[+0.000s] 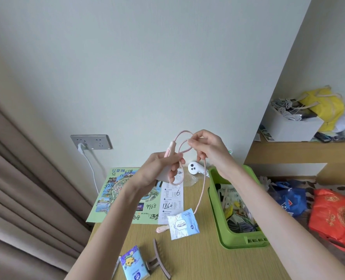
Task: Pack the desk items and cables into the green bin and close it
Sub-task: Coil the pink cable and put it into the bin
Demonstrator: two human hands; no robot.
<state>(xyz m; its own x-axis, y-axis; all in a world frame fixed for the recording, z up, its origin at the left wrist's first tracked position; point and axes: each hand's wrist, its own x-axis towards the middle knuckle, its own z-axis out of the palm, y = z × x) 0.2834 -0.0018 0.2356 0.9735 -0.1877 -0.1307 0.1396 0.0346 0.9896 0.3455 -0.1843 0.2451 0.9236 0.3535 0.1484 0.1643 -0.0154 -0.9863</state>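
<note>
This looks like a lived-in room of a home or a hotel, not a workplace. A plain pale wall [147,67] meets heavy beige curtains [26,188] at the left. A double wall socket [91,141] with a white plug sits just above a small wooden worktop [198,249] strewn with personal things: a hand-marked tourist map [115,190], a receipt [172,201], a wipes pack [182,223], tissues [133,263] and a hair claw [157,261]. At the far right a wooden shelf [301,150] carries a white box [288,126] of cables and a yellow bag [325,108]. Below it, at the right, lie blue [291,201] and red shopping bags [337,219].
</note>
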